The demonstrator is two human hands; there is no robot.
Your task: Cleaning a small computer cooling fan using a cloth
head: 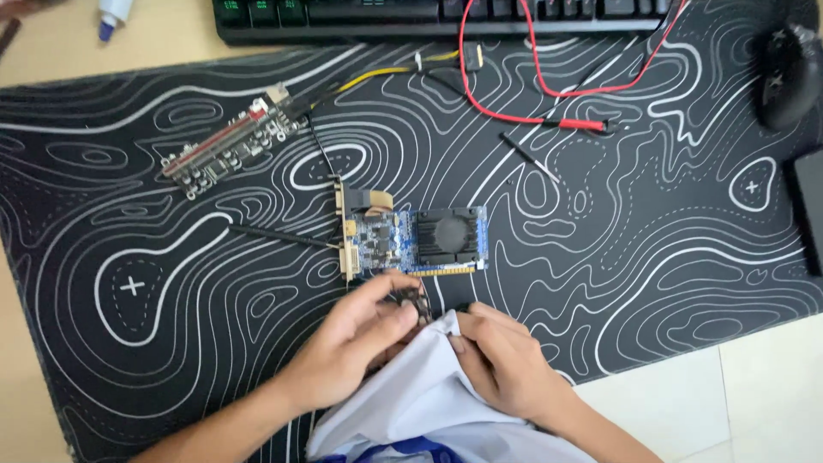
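Black matting [669,257] with white contour lines covers most of your counter [754,394], leaving pale bare surface at the near right corner and far left edge; its right half lies largely open. At the far edge sits a keyboard [386,17], cut off by the frame, with a red cable [514,86] looping below it. A blue circuit card [420,240] with a black fan lies at the mat's middle. Just nearer, your left hand [351,347] and right hand [506,360] pinch a small dark part [417,302] inside white cloth [420,403], fingers closed round it; its shape is mostly hidden.
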